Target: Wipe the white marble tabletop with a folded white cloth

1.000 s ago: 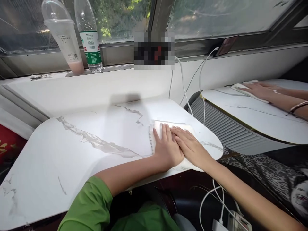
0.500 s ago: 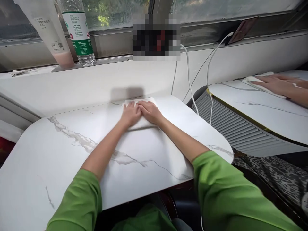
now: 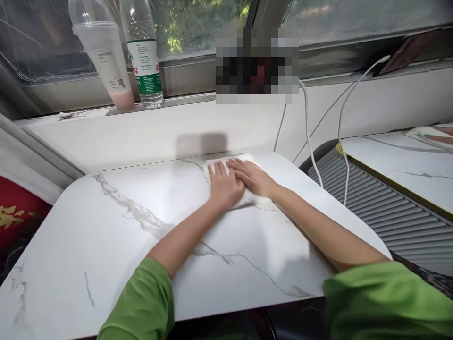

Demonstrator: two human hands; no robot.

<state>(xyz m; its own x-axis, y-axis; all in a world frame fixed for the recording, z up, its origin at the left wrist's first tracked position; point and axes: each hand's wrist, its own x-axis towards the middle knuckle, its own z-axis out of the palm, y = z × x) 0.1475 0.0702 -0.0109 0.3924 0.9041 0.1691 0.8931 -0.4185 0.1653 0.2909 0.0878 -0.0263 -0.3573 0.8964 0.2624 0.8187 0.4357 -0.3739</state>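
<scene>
A folded white cloth (image 3: 244, 202) lies flat on the white marble-patterned table (image 3: 141, 264), close to the wall side. My left hand (image 3: 226, 184) presses down on it, palm down with the fingers stretched out. Beside it my right hand (image 3: 253, 177) also lies flat on the cloth, and its fingertips touch or overlap the left hand. Neither hand is closed round anything. Part of the cloth is hidden beneath the palms.
On the window ledge stand a plastic cup (image 3: 113, 68) with pink drink and a water bottle (image 3: 146, 71). White cables (image 3: 307, 127) hang down at the right. Another person's hand (image 3: 446, 138) rests on a cloth (image 3: 421, 133) on the second table (image 3: 399, 156).
Both my hands and the cloth have slid right along the table. The view has turned left, so the other person's hand now shows only at the right edge.
</scene>
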